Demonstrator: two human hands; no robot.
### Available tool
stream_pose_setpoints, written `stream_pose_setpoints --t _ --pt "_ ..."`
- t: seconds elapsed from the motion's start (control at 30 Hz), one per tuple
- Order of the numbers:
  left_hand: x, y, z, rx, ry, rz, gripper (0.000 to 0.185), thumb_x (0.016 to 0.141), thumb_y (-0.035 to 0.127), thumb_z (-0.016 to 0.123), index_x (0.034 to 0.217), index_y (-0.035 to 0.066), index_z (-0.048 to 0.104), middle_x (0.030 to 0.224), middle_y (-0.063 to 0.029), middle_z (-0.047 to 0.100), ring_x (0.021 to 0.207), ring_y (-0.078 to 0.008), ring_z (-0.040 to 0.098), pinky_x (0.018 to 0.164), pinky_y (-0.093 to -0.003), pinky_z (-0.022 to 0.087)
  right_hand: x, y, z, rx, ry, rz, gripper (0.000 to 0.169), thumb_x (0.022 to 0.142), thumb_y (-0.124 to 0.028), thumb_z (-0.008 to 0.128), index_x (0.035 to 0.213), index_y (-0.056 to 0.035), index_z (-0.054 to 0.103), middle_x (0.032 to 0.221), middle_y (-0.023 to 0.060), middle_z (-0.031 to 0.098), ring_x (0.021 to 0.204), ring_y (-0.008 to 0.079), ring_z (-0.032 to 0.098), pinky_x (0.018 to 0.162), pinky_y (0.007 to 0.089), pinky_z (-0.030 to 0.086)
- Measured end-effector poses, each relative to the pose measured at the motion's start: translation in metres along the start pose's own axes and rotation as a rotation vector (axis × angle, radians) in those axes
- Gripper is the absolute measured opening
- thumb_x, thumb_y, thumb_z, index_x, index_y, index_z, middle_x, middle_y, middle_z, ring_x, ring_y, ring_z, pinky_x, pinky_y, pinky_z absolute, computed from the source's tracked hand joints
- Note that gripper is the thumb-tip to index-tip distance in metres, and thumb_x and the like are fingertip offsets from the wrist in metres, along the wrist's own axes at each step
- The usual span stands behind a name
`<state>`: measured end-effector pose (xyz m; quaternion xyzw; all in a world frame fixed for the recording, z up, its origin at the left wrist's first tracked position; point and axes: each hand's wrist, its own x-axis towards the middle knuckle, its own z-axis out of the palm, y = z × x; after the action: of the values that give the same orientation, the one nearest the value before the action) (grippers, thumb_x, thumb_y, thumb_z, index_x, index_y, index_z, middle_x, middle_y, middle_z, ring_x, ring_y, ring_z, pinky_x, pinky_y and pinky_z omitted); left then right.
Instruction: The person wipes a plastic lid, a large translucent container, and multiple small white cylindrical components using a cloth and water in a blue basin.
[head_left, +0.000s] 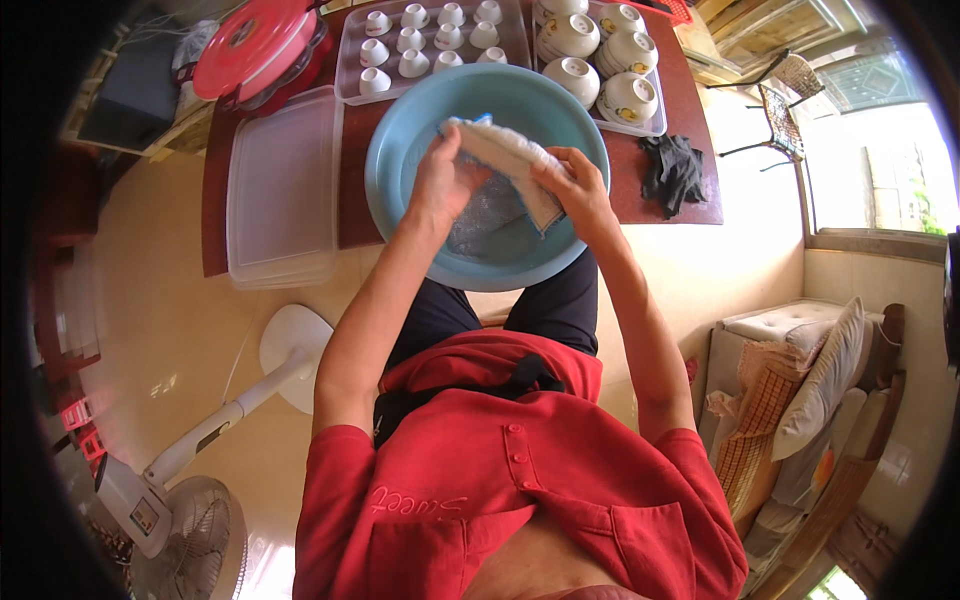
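Between my two hands hangs a light-coloured cloth (517, 154) with blue edging, folded over and held above a blue plastic basin (386, 161). My left hand (448, 176) grips its upper left end, thumb pointing up. On the other side, my right hand (576, 184) pinches the cloth, and a corner droops down beside it. Water seems to cover the bottom of the basin, where a greyish mesh-like patch (487, 214) shows; I cannot tell what that patch is. The basin sits at the table's near edge, overhanging my legs.
Small white cups (412, 63) stand upside down in a clear plastic tray (349, 52). Upturned bowls (628, 99) fill another tray. A translucent lid (283, 187) overhangs the dark red table (360, 217). Beyond are a black cloth (673, 174), red lidded container (255, 45), and floor fan (187, 540).
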<state>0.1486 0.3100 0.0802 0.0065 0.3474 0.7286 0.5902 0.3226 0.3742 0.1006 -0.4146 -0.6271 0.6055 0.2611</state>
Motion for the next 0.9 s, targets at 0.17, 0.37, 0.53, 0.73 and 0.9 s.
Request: stream_pose_setpoints --t 0.17,0.37,0.53,0.73,0.9 --pt "0.029 -0.015 -0.020 0.878 0.211 0.173 0.053 0.085 0.026 0.054 0.126 -0.002 0.033 0.109 -0.0185 0.052 0.095 -0.0255 0.055 0.084 -0.0383 0.044 0.055 0.034 0.002 -0.346 0.149 0.177 0.046 0.082 -0.040 0.057 0.084 0.0054 0.061 0.082 0.0216 0.063 0.081 0.0354 0.061 0.074 0.0402 0.045" --pt "0.002 -0.029 -0.043 1.795 -0.111 0.220 0.042 0.079 0.022 0.056 0.114 0.001 0.051 0.104 -0.0265 0.057 0.100 -0.0405 0.054 0.086 -0.0435 0.042 0.051 0.050 0.027 -0.780 0.221 -0.132 0.047 0.085 -0.034 0.049 0.118 -0.0007 0.040 0.094 0.0309 0.057 0.086 0.0472 0.056 0.081 0.0496 0.043" --pt "0.002 -0.024 -0.036 1.895 -0.251 -0.047 0.030 0.076 0.022 0.055 0.095 0.000 0.061 0.087 -0.0243 0.062 0.085 -0.0393 0.060 0.075 -0.0443 0.047 0.064 0.076 0.035 -1.000 -0.061 -0.138 0.028 0.080 -0.022 0.053 0.103 -0.0064 0.052 0.100 0.0336 0.052 0.087 0.0499 0.054 0.076 0.0517 0.045" --pt "0.013 -0.019 -0.032 1.793 0.087 0.435 0.043 0.073 0.018 0.058 0.113 0.003 0.055 0.101 -0.0250 0.055 0.092 -0.0401 0.056 0.077 -0.0432 0.046 0.060 0.054 0.045 -0.935 0.116 -0.146 0.045 0.079 -0.025 0.056 0.121 -0.0113 0.043 0.112 0.0274 0.046 0.094 0.0460 0.052 0.076 0.0505 0.047" --pt "0.034 -0.025 -0.044 1.958 0.030 0.241 0.053 0.074 0.020 0.059 0.124 0.006 0.046 0.111 -0.0264 0.047 0.097 -0.0418 0.053 0.081 -0.0452 0.045 0.050 0.057 0.062 -1.320 -0.106 -0.101 0.058 0.082 -0.027 0.054 0.133 -0.0175 0.029 0.128 0.0241 0.032 0.107 0.0434 0.044 0.080 0.0497 0.047"
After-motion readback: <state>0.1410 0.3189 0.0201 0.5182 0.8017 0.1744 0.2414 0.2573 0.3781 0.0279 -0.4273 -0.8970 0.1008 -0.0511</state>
